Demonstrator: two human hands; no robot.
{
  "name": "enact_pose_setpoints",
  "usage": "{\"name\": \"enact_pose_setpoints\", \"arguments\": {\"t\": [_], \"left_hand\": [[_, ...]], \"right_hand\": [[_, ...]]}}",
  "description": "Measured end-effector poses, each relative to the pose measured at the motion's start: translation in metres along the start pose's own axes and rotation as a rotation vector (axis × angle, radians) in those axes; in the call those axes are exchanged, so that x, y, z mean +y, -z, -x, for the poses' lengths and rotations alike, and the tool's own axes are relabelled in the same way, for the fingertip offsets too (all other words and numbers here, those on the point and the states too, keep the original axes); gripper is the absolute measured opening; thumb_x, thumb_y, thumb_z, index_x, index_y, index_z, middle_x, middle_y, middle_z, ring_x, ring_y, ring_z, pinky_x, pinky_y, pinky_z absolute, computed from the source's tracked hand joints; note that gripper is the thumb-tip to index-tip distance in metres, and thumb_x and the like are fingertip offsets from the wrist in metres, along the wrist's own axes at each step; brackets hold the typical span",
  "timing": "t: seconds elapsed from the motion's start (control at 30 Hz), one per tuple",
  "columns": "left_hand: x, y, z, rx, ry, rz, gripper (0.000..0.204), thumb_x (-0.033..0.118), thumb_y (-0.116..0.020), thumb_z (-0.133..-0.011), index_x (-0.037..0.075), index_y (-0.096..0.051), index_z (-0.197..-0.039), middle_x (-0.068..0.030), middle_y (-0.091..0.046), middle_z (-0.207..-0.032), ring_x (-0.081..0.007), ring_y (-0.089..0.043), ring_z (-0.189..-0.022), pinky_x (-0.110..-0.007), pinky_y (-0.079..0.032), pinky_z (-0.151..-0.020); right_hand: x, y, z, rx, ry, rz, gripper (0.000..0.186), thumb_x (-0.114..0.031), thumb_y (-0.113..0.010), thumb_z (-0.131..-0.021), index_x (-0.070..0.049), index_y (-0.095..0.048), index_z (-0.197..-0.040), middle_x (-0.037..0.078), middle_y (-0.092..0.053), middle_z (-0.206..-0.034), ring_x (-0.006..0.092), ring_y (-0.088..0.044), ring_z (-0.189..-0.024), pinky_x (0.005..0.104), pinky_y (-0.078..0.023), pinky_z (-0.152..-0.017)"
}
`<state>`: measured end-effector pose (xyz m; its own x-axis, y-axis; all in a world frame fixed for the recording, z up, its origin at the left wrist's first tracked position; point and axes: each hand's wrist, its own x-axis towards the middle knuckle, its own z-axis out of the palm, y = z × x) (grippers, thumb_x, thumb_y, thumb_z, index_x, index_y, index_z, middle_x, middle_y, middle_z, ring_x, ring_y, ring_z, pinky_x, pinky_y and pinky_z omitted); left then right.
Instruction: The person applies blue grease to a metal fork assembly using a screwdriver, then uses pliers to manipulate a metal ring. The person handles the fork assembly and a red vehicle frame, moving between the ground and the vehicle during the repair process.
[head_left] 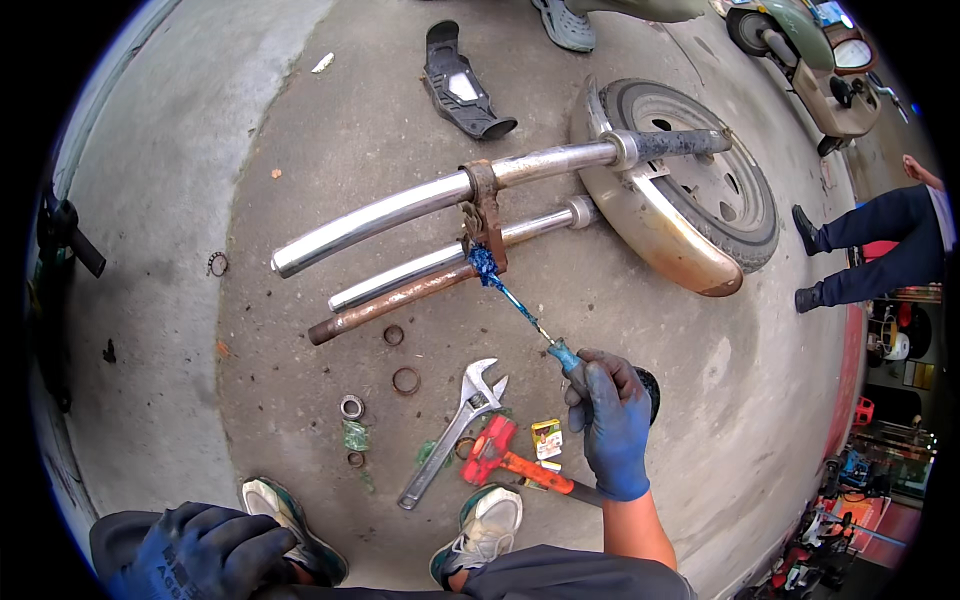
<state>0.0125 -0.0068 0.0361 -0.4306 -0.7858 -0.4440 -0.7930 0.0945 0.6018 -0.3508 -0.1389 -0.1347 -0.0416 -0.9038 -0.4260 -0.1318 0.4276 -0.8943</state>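
My right hand [615, 430], in a stained blue glove, is closed on the handle of a screwdriver [563, 362]. Its shaft is smeared blue, and its tip is in a lump of blue grease [483, 262] at the junction of a rusty steering stem [380, 305] and bracket [483, 205]. Two chrome fork tubes [365, 222] lie attached to a wheel [730, 210] with a worn mudguard [665, 238]. My left hand [200, 550], also gloved, rests on my knee at the lower left, fingers draped and apart, holding nothing.
An adjustable wrench [450, 435], an orange hammer [530, 465], metal rings [405, 380], a bearing [351, 407] and a small yellow box [546, 440] lie below the fork. A black plastic part [460, 80] lies beyond it. Another person's legs [880, 230] and a scooter [830, 90] are at right.
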Motion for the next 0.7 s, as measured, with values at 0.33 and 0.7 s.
{"name": "enact_pose_setpoints", "arguments": {"t": [0.33,0.7], "left_hand": [[-0.014,-0.022,-0.001,-0.029,0.071,-0.052,0.042,0.031,-0.071,-0.083,0.007,-0.062,-0.117,-0.0147,-0.07,-0.101,-0.032,-0.069,-0.089,-0.04,-0.053,-0.079],[-0.114,-0.144,-0.134,0.125,0.166,-0.257,0.04,0.027,-0.069,-0.084,0.008,-0.058,-0.118,-0.0162,-0.066,-0.101,-0.0356,-0.066,-0.084,-0.045,-0.053,-0.072]], "right_hand": [[-0.009,0.072,0.029,0.043,0.043,-0.457,0.037,-0.033,-0.055,-0.099,0.002,-0.059,-0.112,0.0,-0.052,-0.073,0.0068,-0.046,-0.059,0.0155,-0.033,-0.048],[0.01,0.167,0.079,0.382,0.001,0.449,0.027,-0.012,-0.07,-0.087,0.002,-0.065,-0.11,0.008,-0.065,-0.082,0.0103,-0.058,-0.065,0.0247,-0.048,-0.056]]}}
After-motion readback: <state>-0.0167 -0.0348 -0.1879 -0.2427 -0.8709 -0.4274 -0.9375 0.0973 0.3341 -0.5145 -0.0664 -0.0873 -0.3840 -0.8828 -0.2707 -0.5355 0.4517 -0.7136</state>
